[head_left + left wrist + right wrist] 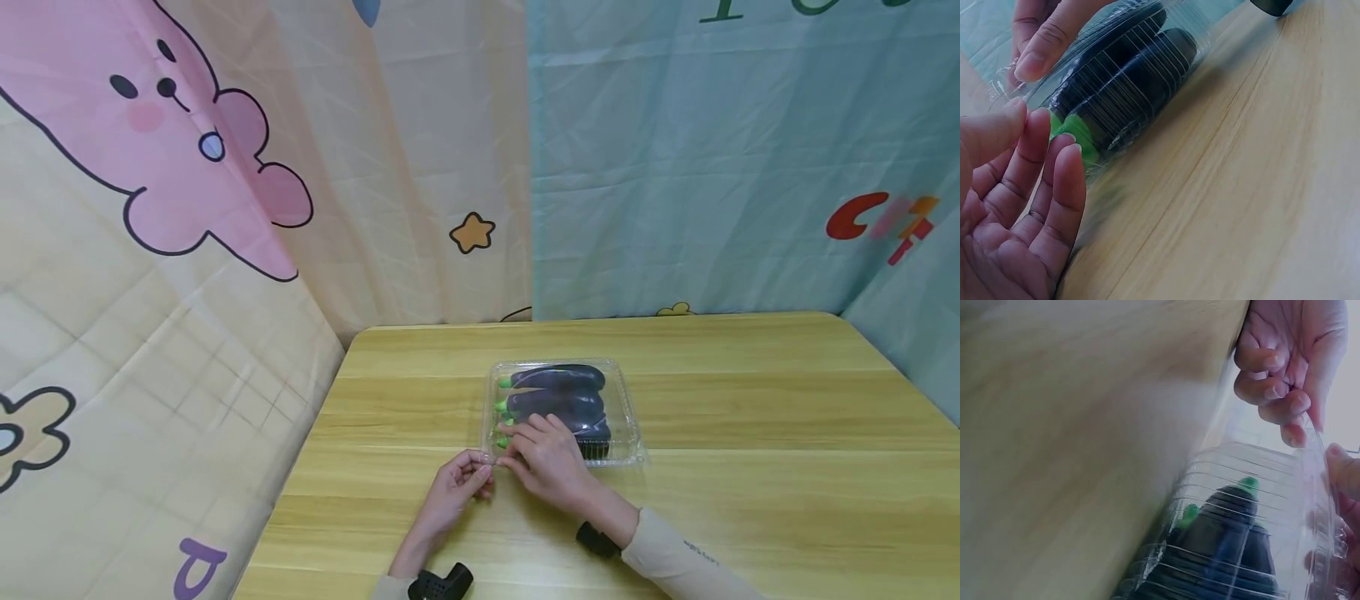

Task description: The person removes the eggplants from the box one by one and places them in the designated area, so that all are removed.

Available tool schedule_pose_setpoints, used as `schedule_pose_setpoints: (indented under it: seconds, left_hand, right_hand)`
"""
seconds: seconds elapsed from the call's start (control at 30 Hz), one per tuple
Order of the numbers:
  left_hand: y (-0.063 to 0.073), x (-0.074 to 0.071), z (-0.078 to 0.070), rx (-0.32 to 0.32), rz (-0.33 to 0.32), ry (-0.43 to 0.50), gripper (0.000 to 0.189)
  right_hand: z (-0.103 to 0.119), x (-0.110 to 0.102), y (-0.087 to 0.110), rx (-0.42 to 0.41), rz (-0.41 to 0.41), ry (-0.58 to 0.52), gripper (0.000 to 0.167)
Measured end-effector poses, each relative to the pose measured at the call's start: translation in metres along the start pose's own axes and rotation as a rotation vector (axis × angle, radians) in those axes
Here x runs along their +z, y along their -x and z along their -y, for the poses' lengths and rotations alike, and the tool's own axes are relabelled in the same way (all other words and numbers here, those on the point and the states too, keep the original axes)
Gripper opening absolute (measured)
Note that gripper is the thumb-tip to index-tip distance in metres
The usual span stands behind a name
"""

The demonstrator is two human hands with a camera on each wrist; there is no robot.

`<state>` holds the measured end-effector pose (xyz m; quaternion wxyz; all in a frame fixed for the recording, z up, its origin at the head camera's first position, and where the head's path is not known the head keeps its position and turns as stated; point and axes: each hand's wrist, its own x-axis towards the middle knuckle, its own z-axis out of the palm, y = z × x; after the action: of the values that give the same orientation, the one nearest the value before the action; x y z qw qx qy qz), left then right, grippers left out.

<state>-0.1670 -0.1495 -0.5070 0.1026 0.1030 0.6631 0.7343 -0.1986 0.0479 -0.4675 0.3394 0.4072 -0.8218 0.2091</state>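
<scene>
Two bare hands work the near-left corner of a clear plastic clamshell box [628, 425] on a wood-grain table [787, 500], dark eggplants with green stems [500, 407] lying side by side within. The left hand [454, 487] pinches the thin corner between thumb and forefinger, its other fingers loosely bent and slightly apart; the right hand [551, 462] bends its fingers over the top, thumb at the rim [1319, 450], though whether they pinch the plastic cannot be told. The ribbed walls look thin and springy, likely to flex, crease or split under a hard squeeze, and the glossy surface may slip under fingertips. The box itself is probably light, its weight mostly in the eggplants. The rim and corner seem the best hold for fine work; for lifting, opposite sides with support beneath would be safer.
</scene>
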Motion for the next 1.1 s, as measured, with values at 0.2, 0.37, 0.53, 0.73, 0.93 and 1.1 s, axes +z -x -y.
schedule_pose_setpoints:
  seconds: [0.2, 0.37, 0.53, 0.73, 0.93, 1.1]
  left_hand:
    - [0.001, 0.003, -0.002, -0.028, -0.037, 0.018, 0.027]
    - [0.0, 0.004, -0.002, -0.018, -0.092, 0.055, 0.032]
    - [0.0, 0.003, -0.002, -0.006, -0.114, 0.083, 0.032]
    - [-0.001, 0.003, -0.002, -0.009, -0.155, 0.114, 0.035]
    - [0.0, 0.003, -0.002, -0.007, -0.161, 0.125, 0.032]
    - [0.001, 0.004, -0.004, 0.008, -0.173, 0.132, 0.027]
  right_hand:
    - [-0.002, -0.005, 0.002, -0.039, 0.012, -0.031, 0.014]
    - [-0.005, -0.015, 0.007, -0.064, 0.084, -0.079, 0.008]
    - [-0.01, -0.028, 0.013, -0.1, 0.116, -0.095, 0.012]
    - [-0.024, -0.044, 0.026, -0.095, 0.093, -0.075, 0.013]
    - [-0.042, -0.064, 0.042, -0.019, 0.125, -0.108, 0.017]
    - [-0.06, -0.077, 0.055, 0.012, 0.129, -0.131, 0.021]
